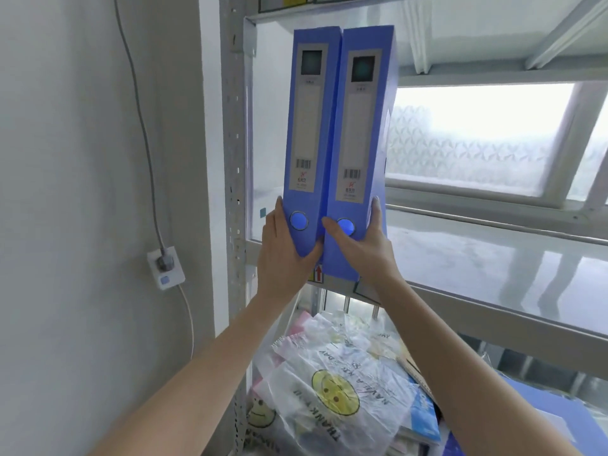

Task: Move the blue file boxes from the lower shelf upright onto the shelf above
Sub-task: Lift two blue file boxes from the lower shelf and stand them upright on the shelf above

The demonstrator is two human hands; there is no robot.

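Observation:
Two blue file boxes stand side by side, spines towards me, at the left end of the upper shelf (477,258). My left hand (283,248) grips the bottom of the left file box (309,126), fingers on its left side and thumb across the spine. My right hand (362,248) holds the bottom of the right file box (362,133), thumb on the spine near its round finger hole, fingers up its right side. Both boxes lean slightly, their lower ends over the shelf's front edge. Another blue file box (539,409) lies flat on the lower shelf at the right.
The metal shelf upright (235,159) stands just left of the boxes. Plastic bags with smiley faces (332,390) fill the lower shelf's left part. A frosted window (477,136) lies behind the upper shelf. A wall socket with a plug (164,268) is on the wall at left.

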